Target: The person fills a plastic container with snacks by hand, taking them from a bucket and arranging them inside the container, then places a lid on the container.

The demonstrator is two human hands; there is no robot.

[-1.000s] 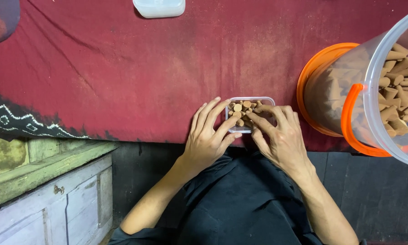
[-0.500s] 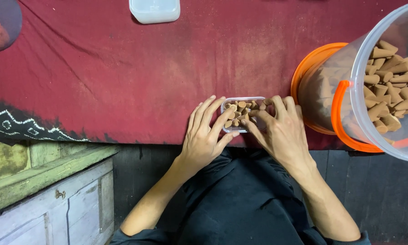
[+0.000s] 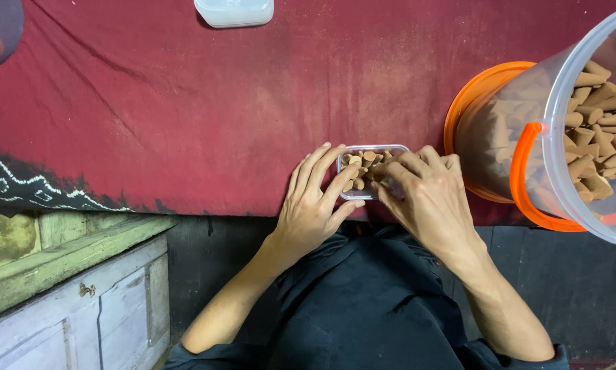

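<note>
Hands working small clear box (image 3: pixel 363 152) of brown cones (image 3: pixel 360 169)
Left hand (image 3: pixel 315 205) bracing box side, right hand (image 3: pixel 424 199) now lying flatter over it — fingers spread, pressing cones level; bucket (image 3: pixel 568 130) beside.

Two hands, left hand (image 3: pixel 312 205), right hand (image 3: pixel 428 199), one small clear tray (image 3: pixel 374 149), one bucket (image 3: pixel 582 130), one lid (image 3: pixel 234 11)
</note>
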